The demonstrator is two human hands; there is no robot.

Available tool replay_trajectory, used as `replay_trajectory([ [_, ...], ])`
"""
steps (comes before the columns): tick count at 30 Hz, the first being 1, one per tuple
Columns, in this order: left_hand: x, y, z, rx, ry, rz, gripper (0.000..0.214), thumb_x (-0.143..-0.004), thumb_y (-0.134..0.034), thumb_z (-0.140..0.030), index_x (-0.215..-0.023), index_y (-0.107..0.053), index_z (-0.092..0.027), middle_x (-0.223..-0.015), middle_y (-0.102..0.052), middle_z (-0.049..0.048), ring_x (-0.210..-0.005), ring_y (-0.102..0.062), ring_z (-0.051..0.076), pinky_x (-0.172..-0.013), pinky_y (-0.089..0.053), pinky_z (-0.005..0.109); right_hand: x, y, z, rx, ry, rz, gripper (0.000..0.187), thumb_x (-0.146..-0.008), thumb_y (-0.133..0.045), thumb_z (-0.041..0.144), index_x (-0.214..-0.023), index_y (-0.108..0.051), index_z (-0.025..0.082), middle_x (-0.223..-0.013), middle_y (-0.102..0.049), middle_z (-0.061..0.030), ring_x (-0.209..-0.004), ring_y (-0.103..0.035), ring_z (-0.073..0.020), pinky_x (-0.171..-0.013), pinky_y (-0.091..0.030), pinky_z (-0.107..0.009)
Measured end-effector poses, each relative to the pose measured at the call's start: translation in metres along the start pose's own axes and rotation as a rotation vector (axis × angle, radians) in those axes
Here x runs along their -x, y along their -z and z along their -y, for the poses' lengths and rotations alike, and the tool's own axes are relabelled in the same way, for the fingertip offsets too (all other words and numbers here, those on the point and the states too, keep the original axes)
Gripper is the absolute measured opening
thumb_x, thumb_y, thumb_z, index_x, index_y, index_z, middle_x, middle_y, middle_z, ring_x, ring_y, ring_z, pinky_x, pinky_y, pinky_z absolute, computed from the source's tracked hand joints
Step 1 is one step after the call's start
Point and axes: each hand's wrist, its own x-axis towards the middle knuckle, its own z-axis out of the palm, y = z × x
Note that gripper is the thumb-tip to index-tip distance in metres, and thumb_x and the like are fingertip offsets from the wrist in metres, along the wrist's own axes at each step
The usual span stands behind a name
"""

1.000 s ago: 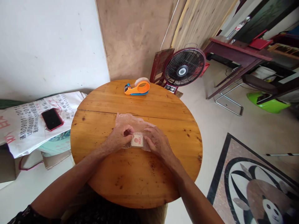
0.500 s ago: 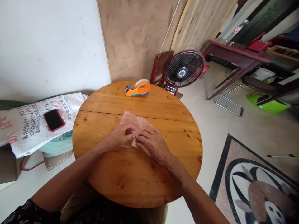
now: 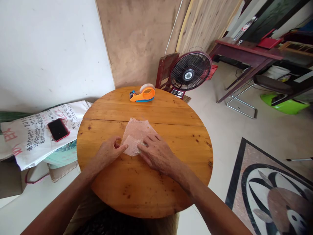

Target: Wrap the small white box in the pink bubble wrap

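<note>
A translucent, pinkish sheet that looks like bubble wrap (image 3: 137, 129) lies on the round wooden table (image 3: 137, 195), its near part folded over. My left hand (image 3: 109, 151) is at the sheet's left edge, thumb tip touching the fold, with a gap between thumb and fingers. My right hand (image 3: 157, 153) rests on the sheet's right side, fingers bent over its near edge and gripping it. A small whitish bit (image 3: 141, 147) shows under the right fingertips; I cannot tell whether it is a bunched part of the sheet or something wrapped inside.
An orange and blue tape dispenser (image 3: 143, 94) stands near the table's far edge. Behind the table are a fan (image 3: 190, 71) and a wooden chair (image 3: 166, 70). On the left, a phone (image 3: 58, 129) lies on a printed white sack (image 3: 31, 130).
My left hand has moved left, away from my right hand, and its thumb and fingers have parted. More of the folded sheet is uncovered. My right hand stays on the sheet.
</note>
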Motion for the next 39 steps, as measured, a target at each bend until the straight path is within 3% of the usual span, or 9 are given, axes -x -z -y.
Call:
replay_trajectory([
  [5,-0.002,-0.013,-0.006,0.354,0.06,0.072,0.047,-0.073,-0.067,-0.04,-0.11,-0.059,-0.012,-0.053,-0.056,-0.0057,-0.04,-0.05,0.011,-0.038,-0.037,0.021,-0.005,0.006,-0.002,-0.032,0.007,0.044,0.017,-0.091,-0.053,0.03,-0.098,-0.064,0.019,-0.101,-0.063,-0.0108,-0.102,-0.05,-0.0273,-0.091,-0.036,-0.04],
  [12,0.006,-0.031,-0.016,0.753,0.167,-0.052,0.065,-0.066,-0.078,-0.027,-0.123,-0.05,-0.01,-0.061,-0.061,-0.0053,-0.044,-0.053,0.009,-0.041,-0.043,0.019,-0.006,0.003,-0.006,-0.103,0.001,0.056,0.019,-0.087,-0.059,0.028,-0.102,-0.065,0.019,-0.104,-0.063,-0.0108,-0.103,-0.051,-0.0264,-0.094,-0.035,-0.041],
  [17,0.013,-0.036,-0.022,0.875,0.156,0.019,0.037,-0.058,-0.076,-0.032,-0.086,-0.065,-0.01,-0.064,-0.064,0.0005,-0.047,-0.051,0.008,-0.04,-0.039,0.018,-0.006,0.001,-0.009,-0.163,0.01,0.04,0.02,-0.085,-0.062,0.028,-0.102,-0.064,0.018,-0.106,-0.065,-0.0103,-0.104,-0.054,-0.0268,-0.097,-0.036,-0.042],
  [25,0.012,-0.05,-0.041,0.742,0.029,0.006,0.026,-0.063,-0.066,-0.034,-0.079,-0.068,-0.014,-0.065,-0.066,0.0012,-0.044,-0.045,0.007,-0.044,-0.033,0.02,-0.01,-0.004,-0.017,-0.372,-0.033,-0.066,0.035,-0.083,-0.062,0.025,-0.117,-0.058,0.016,-0.116,-0.064,-0.0135,-0.115,-0.054,-0.0289,-0.102,-0.035,-0.045],
  [31,0.016,-0.056,-0.048,0.291,-0.159,-0.046,0.02,-0.074,-0.057,-0.026,-0.086,-0.07,-0.016,-0.062,-0.059,-0.0012,-0.057,-0.052,0.013,-0.058,-0.039,0.025,-0.004,-0.013,-0.014,-0.43,-0.173,-0.06,0.049,-0.08,-0.064,0.021,-0.126,-0.051,0.012,-0.103,-0.067,-0.0116,-0.099,-0.061,-0.0275,-0.092,-0.043,-0.042],
  [36,0.019,-0.046,-0.056,-0.039,-0.308,0.077,0.01,-0.071,-0.05,-0.015,-0.065,-0.057,-0.018,-0.059,-0.05,-0.0026,-0.057,-0.043,0.012,-0.055,-0.029,0.025,-0.002,-0.023,-0.014,-0.431,-0.17,-0.139,0.058,-0.078,-0.062,0.019,-0.133,-0.047,0.013,-0.114,-0.065,-0.0146,-0.112,-0.057,-0.03,-0.097,-0.042,-0.045],
  [39,0.02,-0.039,-0.062,-0.115,-0.363,0.124,0.009,-0.065,-0.05,-0.011,-0.065,-0.051,-0.019,-0.06,-0.049,-0.0028,-0.056,-0.041,0.012,-0.055,-0.027,0.026,0.004,-0.019,-0.018,-0.466,-0.137,-0.135,0.058,-0.079,-0.065,0.024,-0.134,-0.048,0.015,-0.122,-0.062,-0.0151,-0.116,-0.055,-0.0297,-0.1,-0.042,-0.045],
])
